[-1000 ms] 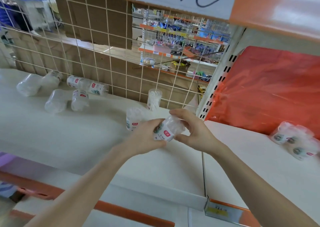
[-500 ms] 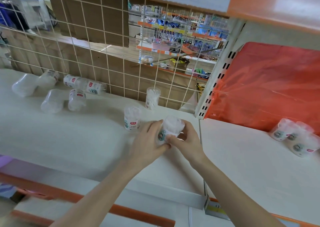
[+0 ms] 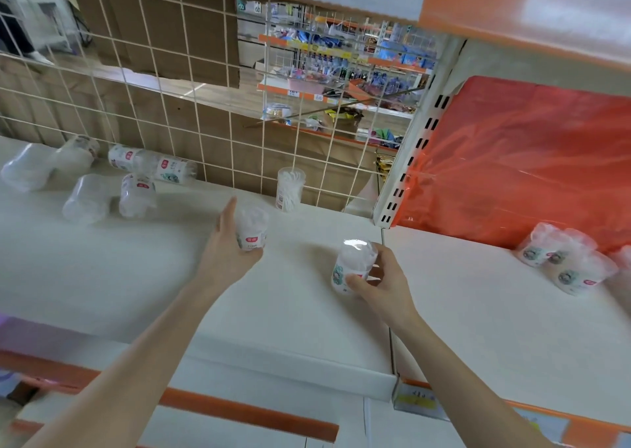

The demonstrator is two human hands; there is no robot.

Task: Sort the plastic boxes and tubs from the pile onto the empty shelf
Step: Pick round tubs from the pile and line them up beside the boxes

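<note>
The left hand [image 3: 223, 248] cups a red-label tub [image 3: 253, 229], fingers wrapped behind it, over the middle of the white shelf [image 3: 170, 277]. The right hand [image 3: 382, 280] grips a green-label tub [image 3: 351, 265] standing near the shelf's right edge, just beside the slotted post [image 3: 415, 150]. Bare board lies between the hands and down to the front lip. One tub [image 3: 289, 188] stands by the wire grid [image 3: 191, 106]; toppled tubs [image 3: 136, 191] lie far left. The pile [image 3: 563, 263] sits on the neighbouring shelf [image 3: 495, 311].
</note>
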